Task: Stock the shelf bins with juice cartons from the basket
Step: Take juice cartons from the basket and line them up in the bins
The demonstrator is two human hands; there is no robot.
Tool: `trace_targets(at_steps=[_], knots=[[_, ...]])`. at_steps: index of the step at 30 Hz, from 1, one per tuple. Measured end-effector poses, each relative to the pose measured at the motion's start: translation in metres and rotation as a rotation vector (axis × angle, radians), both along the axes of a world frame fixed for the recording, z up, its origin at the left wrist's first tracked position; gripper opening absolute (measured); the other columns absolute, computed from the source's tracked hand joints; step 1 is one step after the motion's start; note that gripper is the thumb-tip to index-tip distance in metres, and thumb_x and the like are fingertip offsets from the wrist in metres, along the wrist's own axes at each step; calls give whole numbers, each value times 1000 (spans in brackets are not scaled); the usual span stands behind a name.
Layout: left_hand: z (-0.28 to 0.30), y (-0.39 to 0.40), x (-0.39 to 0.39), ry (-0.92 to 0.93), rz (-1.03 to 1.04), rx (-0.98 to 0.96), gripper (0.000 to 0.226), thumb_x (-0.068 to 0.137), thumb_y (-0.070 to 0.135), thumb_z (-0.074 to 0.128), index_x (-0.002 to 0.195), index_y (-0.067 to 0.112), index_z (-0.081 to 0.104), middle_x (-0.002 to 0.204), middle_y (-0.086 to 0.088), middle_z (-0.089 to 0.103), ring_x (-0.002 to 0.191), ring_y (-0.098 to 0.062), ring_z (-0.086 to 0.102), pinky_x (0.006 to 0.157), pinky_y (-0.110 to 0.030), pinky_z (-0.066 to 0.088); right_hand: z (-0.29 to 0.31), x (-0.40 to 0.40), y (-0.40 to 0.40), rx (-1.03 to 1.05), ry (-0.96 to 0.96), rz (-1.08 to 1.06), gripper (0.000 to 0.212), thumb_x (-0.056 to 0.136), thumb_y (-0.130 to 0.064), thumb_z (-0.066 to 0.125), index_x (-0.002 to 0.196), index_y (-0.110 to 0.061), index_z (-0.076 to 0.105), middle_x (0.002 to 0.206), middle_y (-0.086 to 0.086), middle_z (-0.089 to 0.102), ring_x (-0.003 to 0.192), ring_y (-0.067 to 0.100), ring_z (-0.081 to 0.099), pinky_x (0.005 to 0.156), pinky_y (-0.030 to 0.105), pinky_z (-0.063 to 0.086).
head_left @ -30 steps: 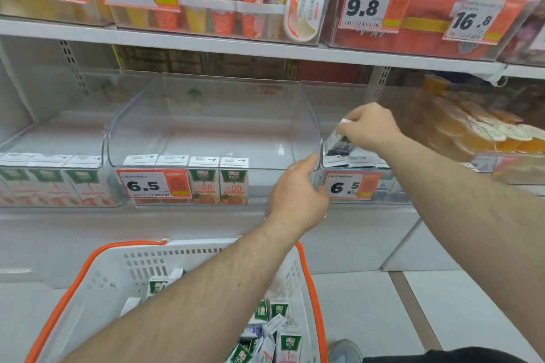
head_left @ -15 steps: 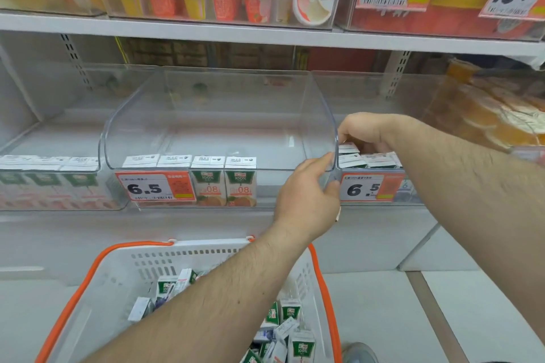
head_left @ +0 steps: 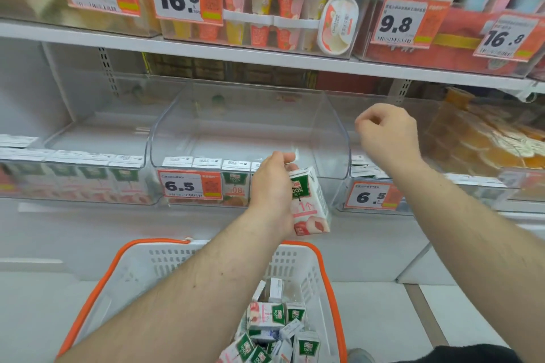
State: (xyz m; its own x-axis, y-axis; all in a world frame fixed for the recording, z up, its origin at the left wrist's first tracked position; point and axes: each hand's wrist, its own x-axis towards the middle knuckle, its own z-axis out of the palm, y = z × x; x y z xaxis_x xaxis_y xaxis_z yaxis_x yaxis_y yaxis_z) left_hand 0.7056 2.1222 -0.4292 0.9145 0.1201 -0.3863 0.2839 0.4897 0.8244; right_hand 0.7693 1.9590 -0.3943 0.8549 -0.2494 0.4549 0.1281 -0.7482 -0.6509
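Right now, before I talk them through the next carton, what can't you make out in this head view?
- Left hand: its fingers grip the carton from behind; the far side is hidden.
- Right hand: curled, seen from the back; anything in its fingers is hidden.
- Right bin: the right forearm covers most of its cartons.
- Basket: the left forearm hides its middle, and the frame's bottom edge cuts it off.
- Price tag: the small print is unreadable.
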Motion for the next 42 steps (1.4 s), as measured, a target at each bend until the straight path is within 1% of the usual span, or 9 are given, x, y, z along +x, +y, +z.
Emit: trace_targets(at_steps=[3,7,11,18,22,28,31,38,42], knots=[[6,12,-7,2,12,-21,19,95,24,48,86,21,64,83,-2,59,61,-18,52,60,-29,44,0,-40,42,77,117,270,27,79,-1,56,67,-24,68,67,-9,64,60,5,53,62,22,40],[11,34,-15,-27,24,-22,19,94,19,48,82,17,62,81,-5,60,65,-23,56,67,-34,47,-3,-73,78,147,382,548,17,80,-1,63,80,-17,69,70,-8,63,52,-3,50,54,18,40],[9,60,-22,-77,16,19,23,95,22,47,80,17,62,80,-3,58,68,-22,57,65,-33,47,-12,-86,98,-155,320,548,16,76,-19,78,85,-26,66,71,-11,62,54,-7,52,51,10,35],[6,135,-22,-269,-78,103,38,104,30,34,93,13,65,79,0,66,69,-12,62,62,-26,47,-21,-88,140,-56,257,557,29,70,-20,84,87,-30,62,74,-10,66,57,3,55,58,24,45],[11,186,-19,-260,124,121,27,100,21,41,86,13,64,71,1,65,68,-14,61,64,-26,49,-6,-89,180,73,246,620,29,75,-13,80,89,-26,59,80,-6,72,70,14,67,68,40,58],[-7,269,-7,-40,594,114,16,89,12,45,74,18,46,65,1,40,52,-15,34,47,-22,27,22,-54,261,31,151,640,25,82,-23,75,95,-27,54,88,-11,69,73,4,63,57,18,49],[-14,293,-9,64,651,-54,13,91,16,42,89,20,54,75,-2,58,50,-15,50,40,-13,37,25,-20,314,-61,157,699,26,85,-25,72,102,-23,51,91,-11,61,73,1,55,51,15,40],[1,320,-5,114,513,-275,40,98,36,32,87,17,65,80,-7,64,73,-24,57,65,-34,46,-9,57,430,-177,346,735,27,83,-20,69,105,-18,54,95,0,62,77,17,59,55,27,42],[-10,337,5,98,508,-320,44,98,36,29,107,19,68,101,-8,67,91,-29,60,92,-51,48,-31,78,462,-200,596,785,9,76,-4,64,84,-5,62,74,11,62,58,24,54,56,36,53]])
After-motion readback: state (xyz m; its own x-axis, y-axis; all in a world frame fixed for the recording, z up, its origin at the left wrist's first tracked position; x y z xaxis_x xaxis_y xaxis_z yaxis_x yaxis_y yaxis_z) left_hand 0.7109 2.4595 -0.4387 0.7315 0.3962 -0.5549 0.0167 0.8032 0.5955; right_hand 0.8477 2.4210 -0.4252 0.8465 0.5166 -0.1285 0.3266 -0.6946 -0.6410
